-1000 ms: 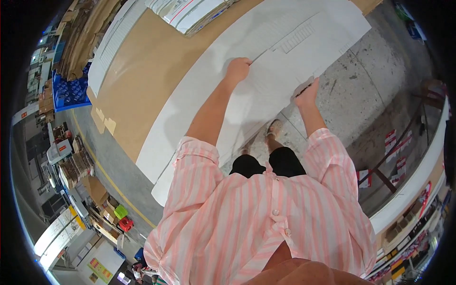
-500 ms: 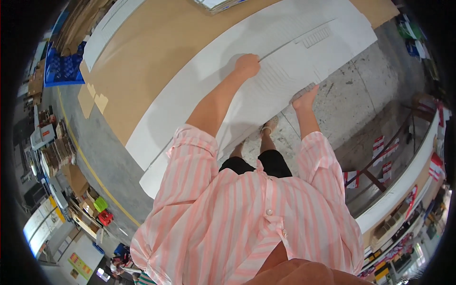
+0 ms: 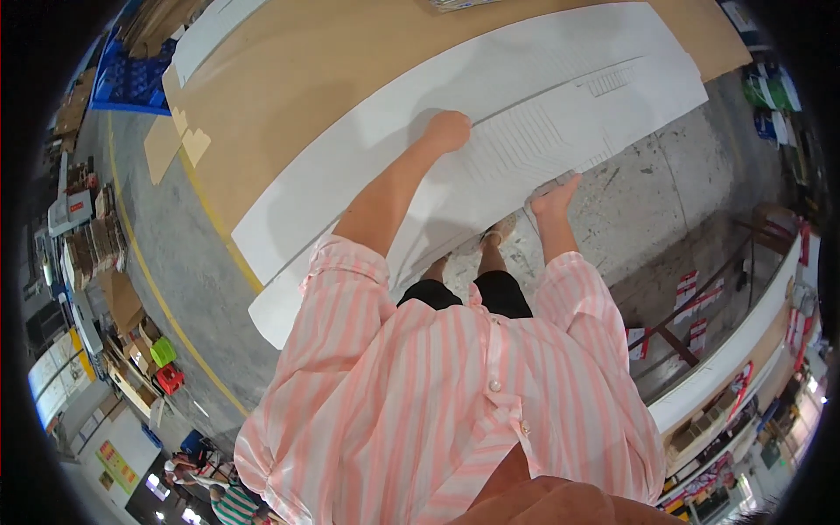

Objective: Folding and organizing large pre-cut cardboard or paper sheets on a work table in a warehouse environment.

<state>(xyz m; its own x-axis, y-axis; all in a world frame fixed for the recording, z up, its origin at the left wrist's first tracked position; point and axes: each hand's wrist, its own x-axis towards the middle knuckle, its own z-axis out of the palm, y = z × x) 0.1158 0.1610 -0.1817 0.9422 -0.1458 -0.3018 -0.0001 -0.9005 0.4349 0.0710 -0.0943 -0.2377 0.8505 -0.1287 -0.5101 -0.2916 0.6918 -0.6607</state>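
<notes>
A long white cardboard sheet (image 3: 367, 144) with a lengthwise fold line and rows of narrow cut lines lies in front of me, its near edge overhanging the floor. My left hand (image 3: 448, 131) is closed in a fist on the sheet beside the fold line; whatever may be inside it is hidden. At the sheet's near edge, my right hand (image 3: 553, 199) is closed on the cardboard, where a small greyish ribbed part shows by the fingers. The fingertips are partly hidden.
Brown board (image 3: 289, 105) covers the table under the sheet. A paper stack (image 3: 459, 4) lies at the far edge. Blue crate (image 3: 131, 74) stands far left, and a dark metal frame (image 3: 674, 337) is at right. Two people are at the lower left.
My left hand has shifted slightly down and left along the fold line. My right hand has moved slightly nearer and left at the sheet's edge. The view has shifted a little.
</notes>
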